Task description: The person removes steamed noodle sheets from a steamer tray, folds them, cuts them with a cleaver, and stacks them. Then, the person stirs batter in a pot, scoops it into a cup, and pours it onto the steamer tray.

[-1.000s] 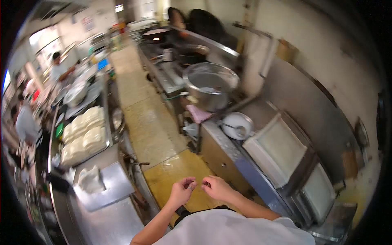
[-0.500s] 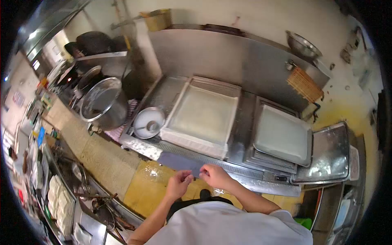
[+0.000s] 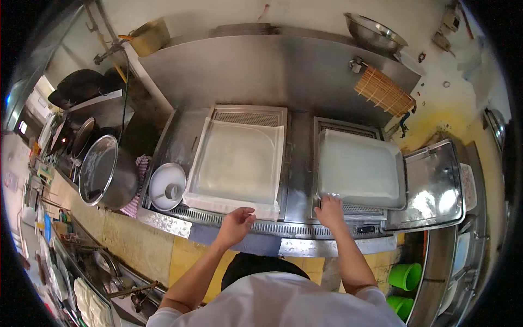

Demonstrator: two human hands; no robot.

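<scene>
My right hand [image 3: 329,212] has its fingertips over the near rim of a shallow rectangular tray [image 3: 359,169] of pale, smooth liquid or batter. That tray rests on a slotted metal rack at the right of the steel counter. My left hand [image 3: 236,225] hovers at the counter's front edge, fingers loosely curled with a gap at the thumb and nothing seen in them. Just beyond it lies a white cloth [image 3: 234,205], spread over a perforated steamer tray and carrying a pale, flat, creamy sheet [image 3: 237,161]. Left of the cloth sits a white bowl [image 3: 166,180] with a ladle-like cup inside.
A large steel pot [image 3: 122,177] stands left beside a striped towel [image 3: 140,180]. At right, a shiny metal tray [image 3: 430,188] overlaps the counter's end. A bamboo mat [image 3: 383,91] hangs from the backsplash, below a steel bowl [image 3: 376,35]. Green buckets [image 3: 405,276] stand below right.
My right hand has moved away from my left hand, right and forward to the tray's near rim. My left hand has come slightly forward. The view has shifted right.
</scene>
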